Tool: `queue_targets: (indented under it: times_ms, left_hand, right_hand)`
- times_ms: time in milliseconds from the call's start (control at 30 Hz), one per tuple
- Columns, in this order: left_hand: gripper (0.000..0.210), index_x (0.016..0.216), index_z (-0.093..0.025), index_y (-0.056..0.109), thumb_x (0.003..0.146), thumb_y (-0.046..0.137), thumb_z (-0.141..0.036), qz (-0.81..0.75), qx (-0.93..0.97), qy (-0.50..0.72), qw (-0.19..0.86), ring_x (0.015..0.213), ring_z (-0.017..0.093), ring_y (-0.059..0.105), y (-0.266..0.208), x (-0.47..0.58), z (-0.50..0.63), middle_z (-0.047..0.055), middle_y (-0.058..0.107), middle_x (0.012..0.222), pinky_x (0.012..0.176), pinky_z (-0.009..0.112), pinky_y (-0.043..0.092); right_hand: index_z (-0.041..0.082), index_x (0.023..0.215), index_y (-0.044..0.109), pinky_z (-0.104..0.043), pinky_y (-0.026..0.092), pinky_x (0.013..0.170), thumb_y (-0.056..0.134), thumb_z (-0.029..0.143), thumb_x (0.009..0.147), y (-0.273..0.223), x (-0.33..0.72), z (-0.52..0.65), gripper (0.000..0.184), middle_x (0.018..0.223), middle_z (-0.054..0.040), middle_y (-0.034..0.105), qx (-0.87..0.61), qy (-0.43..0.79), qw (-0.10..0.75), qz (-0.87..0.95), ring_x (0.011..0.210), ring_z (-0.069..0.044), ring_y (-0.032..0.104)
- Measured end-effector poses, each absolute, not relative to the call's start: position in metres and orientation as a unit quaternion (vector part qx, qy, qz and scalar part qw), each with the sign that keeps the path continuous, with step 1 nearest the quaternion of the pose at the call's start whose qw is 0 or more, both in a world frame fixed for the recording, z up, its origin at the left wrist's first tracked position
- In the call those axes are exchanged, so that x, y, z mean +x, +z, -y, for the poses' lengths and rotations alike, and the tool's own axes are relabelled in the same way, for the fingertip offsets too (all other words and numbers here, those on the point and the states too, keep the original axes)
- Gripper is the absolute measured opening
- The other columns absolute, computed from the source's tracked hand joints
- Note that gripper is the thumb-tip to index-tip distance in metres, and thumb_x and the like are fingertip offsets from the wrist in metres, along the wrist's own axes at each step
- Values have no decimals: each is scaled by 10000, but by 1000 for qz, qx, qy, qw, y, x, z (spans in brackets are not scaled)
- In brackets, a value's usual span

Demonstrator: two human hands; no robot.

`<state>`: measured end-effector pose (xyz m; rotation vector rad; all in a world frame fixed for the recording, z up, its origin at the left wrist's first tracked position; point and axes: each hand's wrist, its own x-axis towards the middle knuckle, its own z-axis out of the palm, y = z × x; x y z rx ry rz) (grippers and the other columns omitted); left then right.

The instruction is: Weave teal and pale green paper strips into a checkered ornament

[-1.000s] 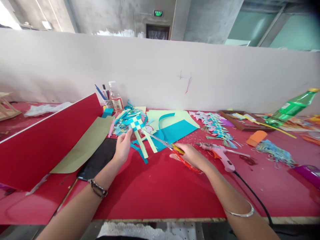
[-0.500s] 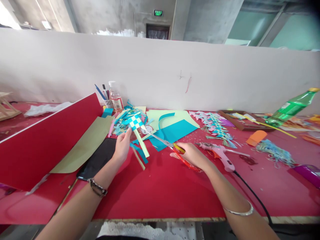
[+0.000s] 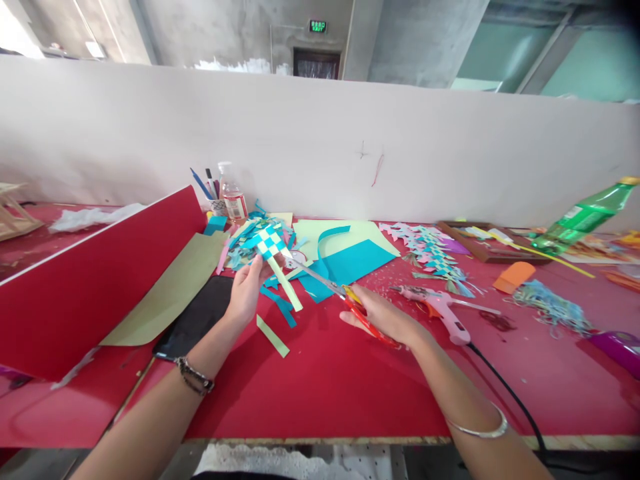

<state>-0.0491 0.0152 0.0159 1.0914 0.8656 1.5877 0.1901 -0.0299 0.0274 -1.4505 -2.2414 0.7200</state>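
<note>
Between the thumb and fingers of my left hand (image 3: 245, 288) is a woven paper piece (image 3: 271, 241) in a blue and pale-green check, with one pale strip hanging from it. My right hand (image 3: 383, 312) grips scissors (image 3: 356, 311) with red and yellow handles. Their blades point left, and the tips reach the right edge of the woven piece. Below it, a cut pale-green strip (image 3: 273, 336) lies on the red table (image 3: 320, 387), beside some blue strips (image 3: 283, 309). Blue and pale-green paper sheets (image 3: 357, 263) lie behind the scissors.
A pink glue gun (image 3: 440, 308) with a black cord lies right of my right hand. Left are a black phone (image 3: 197, 320) and a standing red board (image 3: 100, 280). Paper scraps (image 3: 243, 240) are heaped behind my left hand; a green bottle (image 3: 583, 217) leans at right.
A pale-green strip has dropped from near the woven piece and now lies lower on the table. My hands have barely moved, both still holding the same things.
</note>
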Motion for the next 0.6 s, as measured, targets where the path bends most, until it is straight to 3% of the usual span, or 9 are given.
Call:
queue_targets:
  times_ms: [233,600]
  left_hand:
    - [299,784,-161,635,713,548,-437,-335,442,662,504,876,216,612,13,-48,-16,57,684,819,785,319,467]
    - [351,797,-158,632,709,530,-482,-355,453,654,491,890,223,604,16,-46,-14,69,678,842,763,313,472]
  right_hand:
    - [198,803,480,-225,305,555,484,504,732,31,184,32,313,760,-16,553,-536,205,173,800,666,-144,503]
    - [191,911,532,-231,326,611,528,482,714,27,181,31,351,882,-62,599,-546,182,167,801,795,-182,551]
